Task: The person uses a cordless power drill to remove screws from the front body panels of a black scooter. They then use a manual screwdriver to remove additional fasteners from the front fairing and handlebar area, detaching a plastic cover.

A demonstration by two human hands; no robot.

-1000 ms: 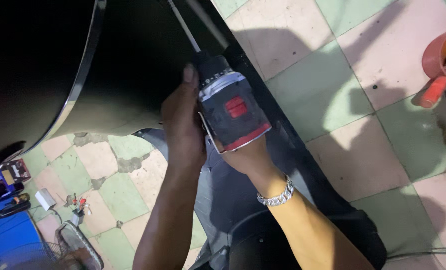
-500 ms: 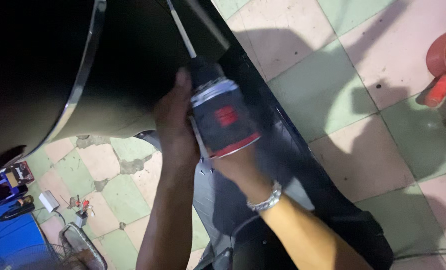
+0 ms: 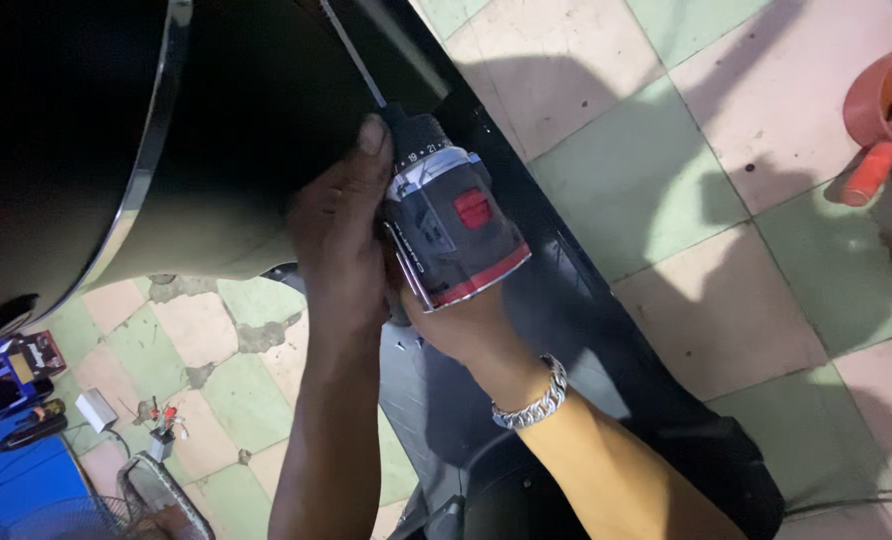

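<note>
A cordless drill, grey and black with red trim, sits in both hands at the middle of the view. Its long thin bit runs up and left into the shadow of a large black curved panel with a chrome edge strip. My right hand, with a silver chain bracelet at the wrist, grips the drill from underneath. My left hand wraps the drill's left side, thumb lying along the chuck. Where the bit's tip meets the panel is too dark to see.
Below the hands lies a black plastic body part. The floor is pale green and pink tiles. A red plastic jug stands at the right edge. At the lower left are a blue box, a white adapter and small bits.
The drill and both hands have slid slightly up and to the right along the panel; the grip is unchanged.
</note>
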